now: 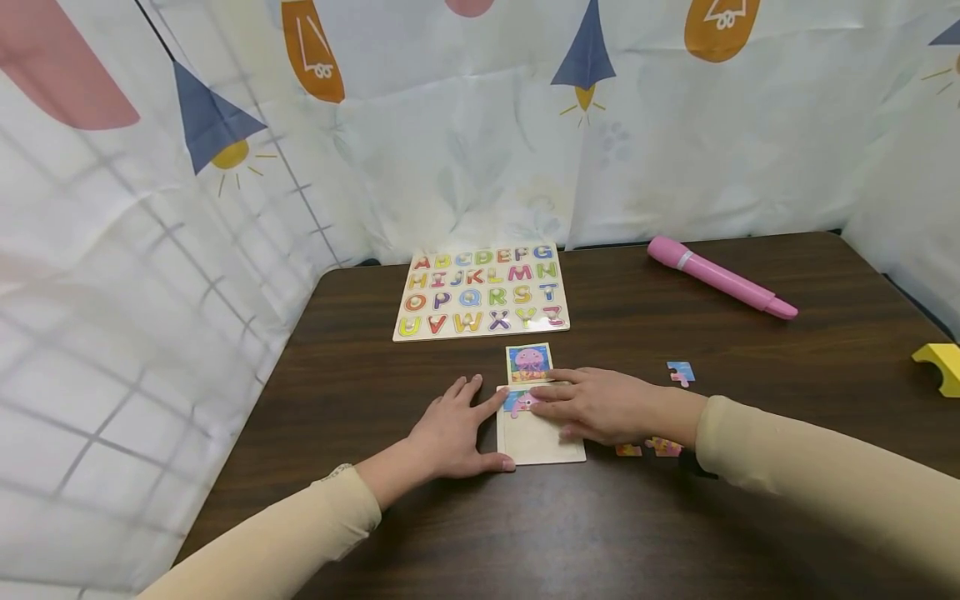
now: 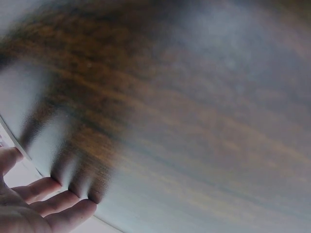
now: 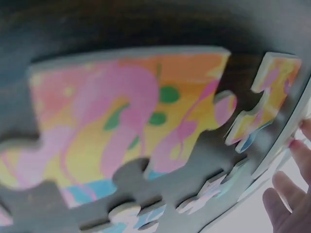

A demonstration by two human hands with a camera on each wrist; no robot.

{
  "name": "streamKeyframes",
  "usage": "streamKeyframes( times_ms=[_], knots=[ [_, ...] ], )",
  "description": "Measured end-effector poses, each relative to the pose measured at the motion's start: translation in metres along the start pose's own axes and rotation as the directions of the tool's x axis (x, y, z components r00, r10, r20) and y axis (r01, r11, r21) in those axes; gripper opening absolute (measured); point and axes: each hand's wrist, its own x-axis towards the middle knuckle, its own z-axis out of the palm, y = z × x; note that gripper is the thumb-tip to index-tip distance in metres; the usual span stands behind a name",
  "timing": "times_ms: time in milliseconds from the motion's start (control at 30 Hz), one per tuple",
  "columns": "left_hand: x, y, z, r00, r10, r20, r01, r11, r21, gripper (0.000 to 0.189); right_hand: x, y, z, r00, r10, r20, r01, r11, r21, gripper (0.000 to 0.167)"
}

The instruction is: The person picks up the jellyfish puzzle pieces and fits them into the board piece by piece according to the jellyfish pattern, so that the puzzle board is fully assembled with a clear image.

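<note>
A pale wooden puzzle tray [image 1: 538,446] lies flat on the dark table. Blue and pink jigsaw pieces [image 1: 514,402] sit along its top edge. My right hand [image 1: 611,406] reaches over the tray from the right, its extended fingertips resting on those pieces and partly covering them. At the tray's left side, my left hand [image 1: 450,433] is spread, with index finger and thumb at the edge. Just beyond the tray is a small picture card [image 1: 528,360] showing a pink jellyfish. A large pink-and-yellow jigsaw piece [image 3: 121,116] lies loose near my right wrist.
Several loose pieces lie right of the tray, including a blue one [image 1: 681,372] and an orange one [image 1: 628,450]. Behind stands an alphabet board [image 1: 480,292]. A pink pen-shaped toy [image 1: 720,277] lies at back right, and a yellow arch block [image 1: 941,367] at the right edge.
</note>
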Motion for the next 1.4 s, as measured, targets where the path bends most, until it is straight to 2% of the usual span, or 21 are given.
streamKeyframes(
  times_ms=[133,300,533,867,1167,1400],
  knots=[
    [0.000,0.001,-0.002,1.000,0.000,0.002,0.000,1.000,0.003,0.098,0.001,-0.002,-0.001,1.000,0.005,-0.004,-0.005,1.000,0.001,0.053],
    [0.000,0.002,-0.002,1.000,-0.002,0.008,0.002,1.000,-0.004,0.098,0.004,-0.004,-0.004,1.000,0.003,-0.013,-0.003,0.999,-0.046,0.053],
    [0.000,0.002,-0.001,1.000,-0.004,0.017,0.004,1.000,-0.004,0.098,0.003,-0.006,-0.003,1.000,0.014,0.006,-0.014,0.997,-0.078,0.056],
    [0.001,0.003,-0.004,1.000,0.001,0.002,-0.001,1.000,0.012,0.098,-0.010,-0.005,-0.004,0.999,0.048,0.002,-0.048,0.999,-0.004,0.058],
    [0.000,0.002,-0.004,1.000,-0.013,0.020,0.013,1.000,0.003,0.098,-0.010,-0.005,-0.001,0.998,0.065,0.026,-0.066,0.997,0.048,0.061],
    [0.000,0.002,-0.001,1.000,-0.020,0.024,0.021,1.000,-0.007,0.098,-0.008,-0.007,0.002,0.996,0.082,-0.019,-0.079,0.991,0.105,0.058]
  ],
)
